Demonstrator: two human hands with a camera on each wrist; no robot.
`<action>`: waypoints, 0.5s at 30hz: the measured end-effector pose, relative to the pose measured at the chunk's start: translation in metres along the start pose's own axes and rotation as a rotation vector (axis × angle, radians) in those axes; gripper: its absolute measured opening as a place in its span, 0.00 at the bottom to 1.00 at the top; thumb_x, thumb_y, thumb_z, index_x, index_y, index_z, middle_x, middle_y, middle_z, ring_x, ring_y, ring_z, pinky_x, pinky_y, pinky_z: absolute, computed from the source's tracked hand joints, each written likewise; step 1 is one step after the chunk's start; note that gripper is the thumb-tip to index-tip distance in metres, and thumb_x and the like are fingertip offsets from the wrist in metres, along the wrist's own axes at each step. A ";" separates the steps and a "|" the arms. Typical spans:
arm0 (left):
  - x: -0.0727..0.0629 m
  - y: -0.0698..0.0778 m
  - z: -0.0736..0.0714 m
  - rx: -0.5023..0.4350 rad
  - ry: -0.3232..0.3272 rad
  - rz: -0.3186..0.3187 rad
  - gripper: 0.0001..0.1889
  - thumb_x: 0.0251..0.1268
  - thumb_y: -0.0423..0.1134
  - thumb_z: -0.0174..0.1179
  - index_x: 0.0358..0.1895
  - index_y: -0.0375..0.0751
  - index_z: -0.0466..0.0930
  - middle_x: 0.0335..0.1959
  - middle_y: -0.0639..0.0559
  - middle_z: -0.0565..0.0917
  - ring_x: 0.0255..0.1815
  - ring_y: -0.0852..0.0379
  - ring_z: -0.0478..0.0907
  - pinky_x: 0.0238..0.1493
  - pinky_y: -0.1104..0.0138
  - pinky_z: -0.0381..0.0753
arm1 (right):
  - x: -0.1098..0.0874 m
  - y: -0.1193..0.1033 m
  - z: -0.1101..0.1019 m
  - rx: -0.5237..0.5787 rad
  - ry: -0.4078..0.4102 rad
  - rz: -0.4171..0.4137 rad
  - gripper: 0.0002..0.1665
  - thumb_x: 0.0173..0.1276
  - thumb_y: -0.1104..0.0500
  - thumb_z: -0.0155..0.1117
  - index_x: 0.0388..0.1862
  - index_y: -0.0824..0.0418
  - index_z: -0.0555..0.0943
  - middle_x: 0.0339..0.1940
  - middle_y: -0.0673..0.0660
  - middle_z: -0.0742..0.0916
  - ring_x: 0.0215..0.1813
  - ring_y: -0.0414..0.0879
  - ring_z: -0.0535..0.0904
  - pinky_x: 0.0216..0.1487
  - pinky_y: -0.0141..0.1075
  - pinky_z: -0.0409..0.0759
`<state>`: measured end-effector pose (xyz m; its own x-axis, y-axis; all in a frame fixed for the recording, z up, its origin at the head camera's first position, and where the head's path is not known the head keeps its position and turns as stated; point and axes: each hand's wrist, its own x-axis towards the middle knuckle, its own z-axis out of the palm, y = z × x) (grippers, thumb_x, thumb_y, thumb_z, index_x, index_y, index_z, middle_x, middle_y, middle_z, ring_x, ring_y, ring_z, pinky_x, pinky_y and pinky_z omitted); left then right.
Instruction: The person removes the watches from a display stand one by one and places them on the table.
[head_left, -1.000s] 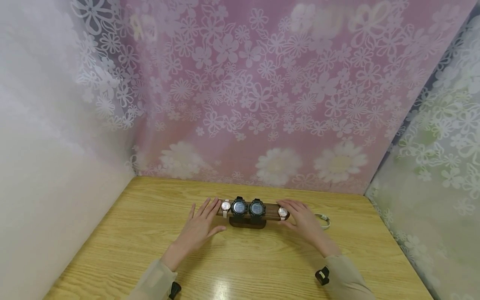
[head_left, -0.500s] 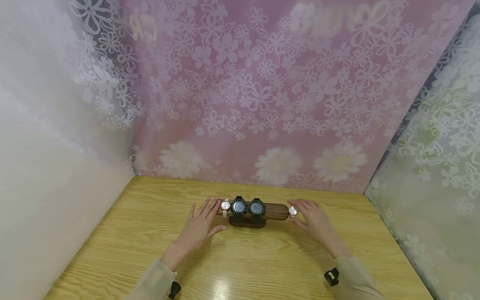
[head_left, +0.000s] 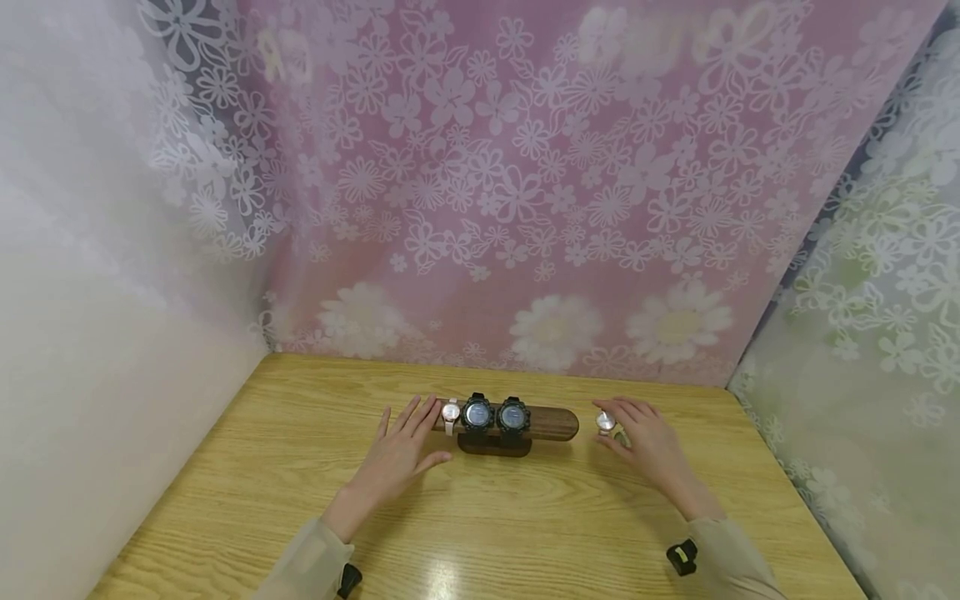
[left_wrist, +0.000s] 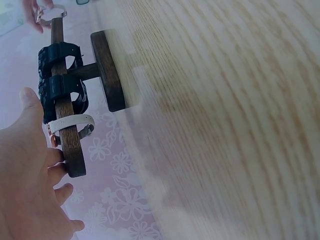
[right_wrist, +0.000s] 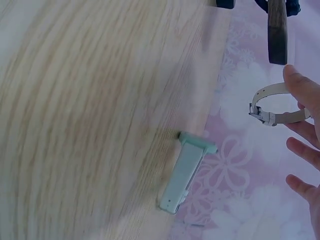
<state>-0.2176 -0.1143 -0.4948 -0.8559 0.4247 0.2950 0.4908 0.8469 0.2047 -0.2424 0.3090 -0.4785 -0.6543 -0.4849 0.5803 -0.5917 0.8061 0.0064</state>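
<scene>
My right hand (head_left: 651, 448) pinches a small wristwatch (head_left: 605, 422) with a pale strap between thumb and fingers, just past the right end of a dark wooden watch stand (head_left: 555, 423). In the right wrist view its buckled strap (right_wrist: 287, 118) forms a closed loop, apart from the bar. At the stand's left end, my left hand (head_left: 393, 457) touches the bar with extended fingers, its thumb spread away. Beside those fingers a white-strapped wristwatch (head_left: 450, 412) sits round the bar. Two chunky black watches (head_left: 477, 412) follow along it.
A pale green watch (right_wrist: 182, 175) stands on the wooden table (head_left: 480, 517) below my right hand, mostly hidden in the head view. A pink flowered curtain (head_left: 465, 208) hangs behind the table, with pale sheets on both sides.
My right hand has slid the pale-strapped wristwatch off the stand's right end and carried it further right. My left hand and the other watches on the bar have stayed put.
</scene>
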 end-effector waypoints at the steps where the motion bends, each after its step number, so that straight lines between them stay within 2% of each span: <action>1: 0.000 0.000 0.000 0.001 -0.003 -0.001 0.44 0.72 0.62 0.55 0.81 0.41 0.54 0.82 0.47 0.54 0.83 0.45 0.47 0.77 0.36 0.41 | -0.001 0.002 -0.001 0.000 0.006 0.002 0.46 0.72 0.26 0.37 0.66 0.58 0.79 0.53 0.62 0.88 0.59 0.64 0.80 0.58 0.63 0.76; 8: 0.001 0.000 0.000 0.011 -0.009 -0.001 0.44 0.72 0.63 0.54 0.81 0.41 0.54 0.82 0.46 0.54 0.83 0.44 0.47 0.78 0.36 0.41 | -0.014 0.017 -0.010 -0.042 0.027 0.020 0.47 0.72 0.26 0.35 0.65 0.59 0.79 0.51 0.64 0.88 0.55 0.64 0.81 0.56 0.63 0.77; 9: 0.001 0.000 0.000 0.008 -0.009 0.000 0.44 0.72 0.63 0.54 0.81 0.41 0.54 0.82 0.46 0.54 0.83 0.44 0.47 0.78 0.36 0.41 | -0.016 0.020 -0.012 -0.044 0.026 0.025 0.46 0.73 0.26 0.38 0.65 0.60 0.79 0.51 0.64 0.88 0.55 0.64 0.80 0.57 0.62 0.77; 12: 0.000 0.000 -0.001 0.000 -0.010 0.000 0.44 0.72 0.62 0.55 0.81 0.41 0.54 0.82 0.46 0.54 0.83 0.45 0.47 0.78 0.36 0.41 | -0.024 0.028 -0.016 -0.052 0.021 0.047 0.37 0.68 0.36 0.64 0.65 0.60 0.79 0.51 0.64 0.88 0.55 0.64 0.80 0.57 0.62 0.76; 15: 0.000 0.000 -0.001 -0.005 -0.007 0.000 0.44 0.72 0.61 0.56 0.81 0.41 0.54 0.82 0.47 0.53 0.83 0.45 0.47 0.78 0.36 0.41 | -0.031 0.034 -0.021 -0.057 0.011 0.079 0.41 0.52 0.53 0.81 0.65 0.60 0.79 0.52 0.64 0.87 0.56 0.65 0.79 0.57 0.64 0.75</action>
<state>-0.2173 -0.1145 -0.4942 -0.8572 0.4266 0.2886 0.4913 0.8455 0.2093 -0.2324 0.3582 -0.4791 -0.6925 -0.4155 0.5898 -0.5105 0.8598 0.0063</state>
